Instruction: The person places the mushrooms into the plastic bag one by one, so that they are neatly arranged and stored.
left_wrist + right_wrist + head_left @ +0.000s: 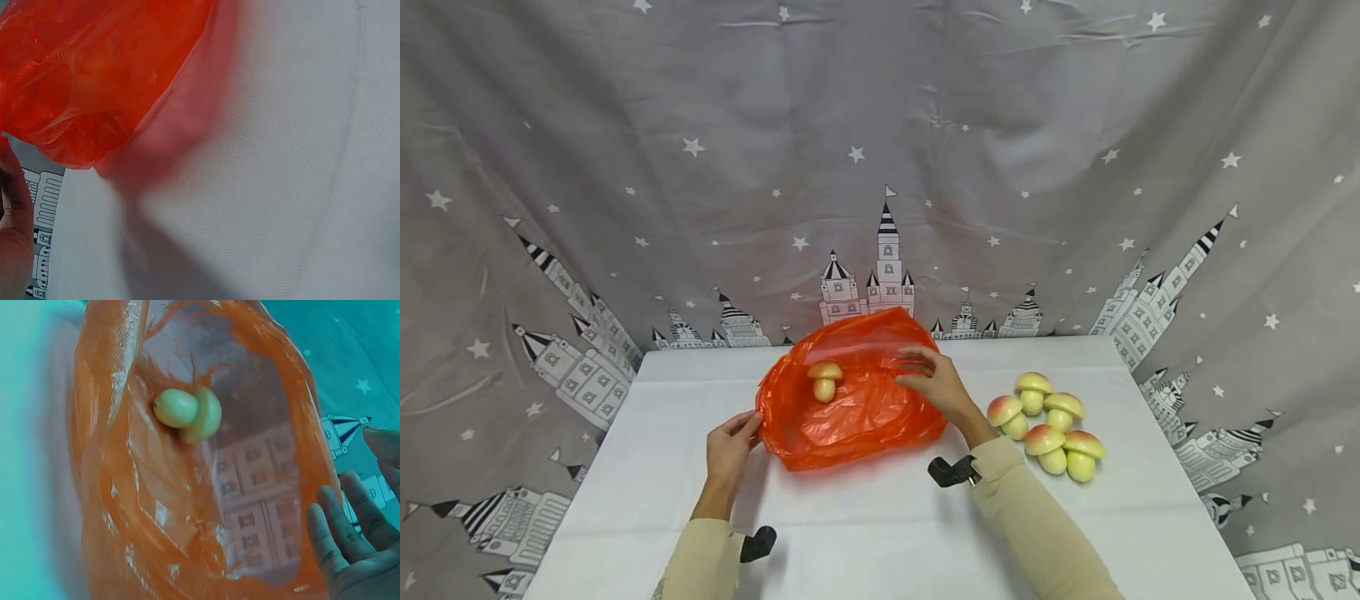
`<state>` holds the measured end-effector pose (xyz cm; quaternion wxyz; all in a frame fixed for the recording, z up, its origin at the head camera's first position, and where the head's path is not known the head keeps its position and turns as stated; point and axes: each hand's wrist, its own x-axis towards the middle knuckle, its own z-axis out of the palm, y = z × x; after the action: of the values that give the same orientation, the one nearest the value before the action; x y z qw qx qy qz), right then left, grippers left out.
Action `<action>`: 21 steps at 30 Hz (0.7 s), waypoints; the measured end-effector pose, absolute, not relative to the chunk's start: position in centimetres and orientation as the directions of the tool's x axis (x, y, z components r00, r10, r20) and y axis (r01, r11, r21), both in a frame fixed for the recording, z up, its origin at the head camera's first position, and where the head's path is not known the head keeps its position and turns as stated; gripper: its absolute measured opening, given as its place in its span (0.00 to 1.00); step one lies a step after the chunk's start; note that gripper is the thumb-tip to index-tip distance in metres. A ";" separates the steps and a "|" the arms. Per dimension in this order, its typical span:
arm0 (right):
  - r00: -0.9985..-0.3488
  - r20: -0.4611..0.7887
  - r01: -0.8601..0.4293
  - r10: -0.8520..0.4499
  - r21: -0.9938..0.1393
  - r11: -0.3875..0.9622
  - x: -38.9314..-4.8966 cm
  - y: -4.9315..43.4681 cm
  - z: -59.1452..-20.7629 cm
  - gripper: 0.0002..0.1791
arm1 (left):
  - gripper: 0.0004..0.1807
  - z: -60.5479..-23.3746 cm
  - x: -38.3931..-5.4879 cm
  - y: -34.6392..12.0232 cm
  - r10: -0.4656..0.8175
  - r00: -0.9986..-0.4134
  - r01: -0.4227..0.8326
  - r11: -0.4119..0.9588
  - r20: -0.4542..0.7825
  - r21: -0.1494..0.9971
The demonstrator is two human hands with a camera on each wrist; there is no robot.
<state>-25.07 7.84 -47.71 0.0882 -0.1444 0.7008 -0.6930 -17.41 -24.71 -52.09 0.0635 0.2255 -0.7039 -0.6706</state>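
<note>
Grey curtain [970, 167] fills the top and both sides of the head view, printed with pale stars [692, 147] and black-and-white castles [889, 267]. White-covered table [865, 533] spreads across the lower middle of the frame.

Red, see-through plastic bag [850, 454] at the centre, overlapping the table's far edge, its mouth gaping towards me. In the right wrist view it reads orange, castle print showing through the film.

My left sleeve [700, 558], cream, enters at the bottom, left of centre; my right sleeve [1037, 533] comes up from the lower right.

My left hand [730, 450] is left of centre, thumb and fingers pinching the bag's left rim. My right hand [936, 383] is right of centre, at the bag's right side, fingers released and apart, grasping nothing; whether any fingertip grazes the film, I cannot tell.

Five glossy mushrooms [1046, 440] bunch together right of centre, yellowish, some caps blushed red. A single mushroom [825, 385] is inside the bag, left of its middle, cap towards the top of the frame, clear of both hands.

One black fitting [951, 472] juts from my right cuff; a second black fitting [758, 544] from my left.
</note>
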 end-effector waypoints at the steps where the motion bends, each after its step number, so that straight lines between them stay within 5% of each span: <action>1: -0.944 0.083 -0.084 -0.318 -0.996 -0.009 -25.0 8.1 -47.7 0.25 | 0.21 -52.1 -17.4 -24.7 -0.402 -0.891 -0.226 -0.007 -0.209 0.974; 21: -0.964 0.160 -0.140 -0.210 -0.985 -0.105 -23.5 12.8 -48.0 0.23 | 0.22 -52.0 -17.5 -24.6 -0.405 -0.888 -0.237 -0.001 -0.217 0.971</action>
<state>-23.47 12.76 -48.02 0.0240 -0.1312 0.6686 -0.7316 -17.51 -24.63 -52.03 0.0627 0.2283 -0.7039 -0.6697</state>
